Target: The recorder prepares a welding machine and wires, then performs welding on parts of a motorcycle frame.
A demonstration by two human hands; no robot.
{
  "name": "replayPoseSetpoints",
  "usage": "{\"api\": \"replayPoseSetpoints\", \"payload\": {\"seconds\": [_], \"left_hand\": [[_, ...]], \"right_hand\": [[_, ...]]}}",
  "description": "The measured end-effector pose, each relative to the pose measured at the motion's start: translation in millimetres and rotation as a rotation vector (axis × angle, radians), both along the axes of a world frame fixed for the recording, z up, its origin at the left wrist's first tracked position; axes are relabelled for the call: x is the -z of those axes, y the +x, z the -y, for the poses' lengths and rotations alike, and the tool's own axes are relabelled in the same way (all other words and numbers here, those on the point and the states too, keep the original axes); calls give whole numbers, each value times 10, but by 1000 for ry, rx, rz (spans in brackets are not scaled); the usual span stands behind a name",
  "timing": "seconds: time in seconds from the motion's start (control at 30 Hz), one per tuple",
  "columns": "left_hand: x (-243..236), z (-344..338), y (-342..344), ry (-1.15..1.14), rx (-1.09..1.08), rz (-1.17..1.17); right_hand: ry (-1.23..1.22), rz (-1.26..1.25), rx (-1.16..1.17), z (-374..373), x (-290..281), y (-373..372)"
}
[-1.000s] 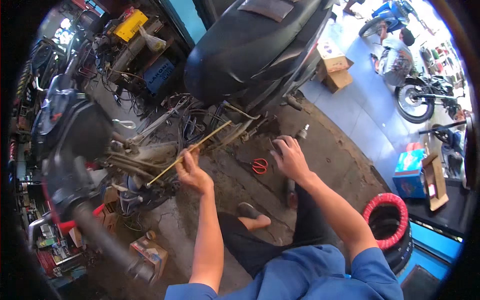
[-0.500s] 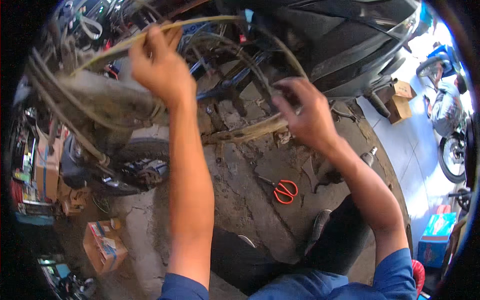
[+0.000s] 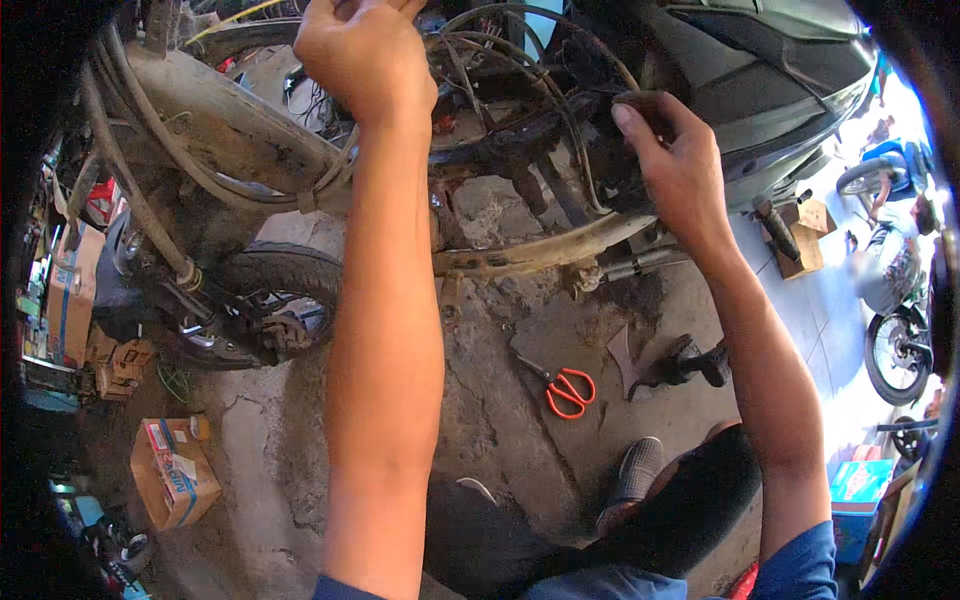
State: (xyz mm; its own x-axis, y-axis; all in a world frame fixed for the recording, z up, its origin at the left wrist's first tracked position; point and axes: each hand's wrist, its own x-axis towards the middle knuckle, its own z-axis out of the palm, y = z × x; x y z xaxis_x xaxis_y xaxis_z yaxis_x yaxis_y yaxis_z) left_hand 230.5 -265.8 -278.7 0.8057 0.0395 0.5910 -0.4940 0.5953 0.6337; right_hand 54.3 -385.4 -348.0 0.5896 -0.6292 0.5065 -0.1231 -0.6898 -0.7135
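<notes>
Both bare hands have gone farther from the body since half a second ago, and the yellow rod [image 3: 235, 18], which made a long arc across the view then, now shows me only one short piece at the upper left edge. Left hand [image 3: 368, 65] is raised near this piece; its fingers are partly cut by the upper border, so I cannot tell how far they are closed, or on what. Right hand [image 3: 685, 165] is half curled, thumb a little apart from the fingers, just beside the end of a thin curved cable [image 3: 597, 42]; whether it pinches this cable, I cannot tell from my camera. Under the hands I see the motorcycle's pale frame tube [image 3: 540, 248], with its black body panel [image 3: 780, 75] to the right and a tyre [image 3: 285, 265] to the left. On the ground nearer to the body lie red-handled scissors [image 3: 570, 393], with a dark tool [image 3: 688, 365] to their right. Farther left stands an open cardboard box [image 3: 175, 475].
</notes>
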Motion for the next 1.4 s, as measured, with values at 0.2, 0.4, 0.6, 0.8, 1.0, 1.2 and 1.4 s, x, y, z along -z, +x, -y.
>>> {"api": "replayPoseSetpoints", "payload": {"seconds": [0.2,0.4,0.6,0.8,1.0,1.2,1.4], "left_hand": [[-32,-17,69,-20,-3,-74],[15,16,227,6,35,-82],[-35,16,367,-31,82,45],[-31,-4,353,-56,148,5],[-112,15,323,-7,179,54],[-162,24,330,-14,176,85],[-240,-96,419,3,146,97]], "right_hand": [[-18,118,16,-4,-106,382],[615,389,-343,-44,-234,782],[1176,698,-434,-56,-533,1199],[1299,721,-571,-47,-548,1343],[1340,727,-564,18,-571,1391],[1376,731,-547,7,-621,1415],[1334,698,-645,-30,-570,1392]]}}
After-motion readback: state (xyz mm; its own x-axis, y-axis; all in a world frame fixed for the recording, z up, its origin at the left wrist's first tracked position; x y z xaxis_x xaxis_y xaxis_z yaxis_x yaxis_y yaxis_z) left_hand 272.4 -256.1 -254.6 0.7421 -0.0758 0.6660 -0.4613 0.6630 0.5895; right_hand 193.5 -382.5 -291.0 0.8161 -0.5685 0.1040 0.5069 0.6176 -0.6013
